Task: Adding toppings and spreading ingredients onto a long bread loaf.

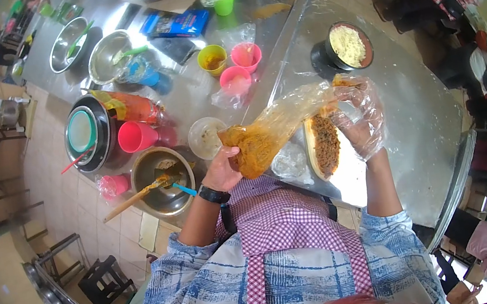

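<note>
A clear plastic bag (260, 149) of thick orange-brown paste stretches between both hands above the table. Its bulging, filled end rests in my left hand (222, 169), which is bare and wears a black wristband. My right hand (357, 117), inside a clear plastic glove, pinches the bag's other end, where some paste shows near the fingers. Just below that hand lies an oblong piece of bread or dough (325, 146) topped with a brown crumbly filling. Beside it sits a crumpled clear plastic bundle (291, 163). A dark bowl of pale shredded food (349, 46) stands beyond my right hand.
At left, a large bowl (137, 169) holds a wooden-handled tool (129, 202) and a blue-handled one. Nearby are a pink cup (137, 136), a clear round container (206, 134) and stacked bowls (95, 151). Farther back stand a yellow-green cup (212, 57), pink cups (247, 56) and metal bowls (68, 43).
</note>
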The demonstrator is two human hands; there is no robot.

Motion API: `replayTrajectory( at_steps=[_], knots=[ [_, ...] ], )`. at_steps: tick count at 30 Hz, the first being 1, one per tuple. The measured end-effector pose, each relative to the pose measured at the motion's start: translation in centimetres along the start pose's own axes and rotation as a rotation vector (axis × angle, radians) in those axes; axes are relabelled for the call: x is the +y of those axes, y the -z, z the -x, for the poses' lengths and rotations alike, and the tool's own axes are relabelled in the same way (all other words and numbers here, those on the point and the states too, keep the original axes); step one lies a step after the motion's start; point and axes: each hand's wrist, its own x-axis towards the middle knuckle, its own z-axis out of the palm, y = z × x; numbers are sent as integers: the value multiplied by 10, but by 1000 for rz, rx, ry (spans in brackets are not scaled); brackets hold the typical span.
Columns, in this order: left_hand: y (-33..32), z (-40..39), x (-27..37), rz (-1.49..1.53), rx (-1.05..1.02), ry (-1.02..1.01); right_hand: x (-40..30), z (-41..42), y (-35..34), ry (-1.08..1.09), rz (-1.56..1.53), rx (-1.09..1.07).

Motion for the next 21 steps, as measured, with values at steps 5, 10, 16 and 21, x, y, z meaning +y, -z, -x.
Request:
replayTrajectory(
  at_steps=[5,10,16,21],
  knots=[
    [-3,-2,0,7,32,-17,5,11,5,-24,-68,-30],
    [-2,-2,-1,-7,53,24,5,16,19,-3,-252,-259],
    [1,4,-5,-71,48,143,-7,10,16,-212,-323,-725],
    [-7,12,-13,-112,29,287,7,50,-12,-468,-346,-621]
  ],
)
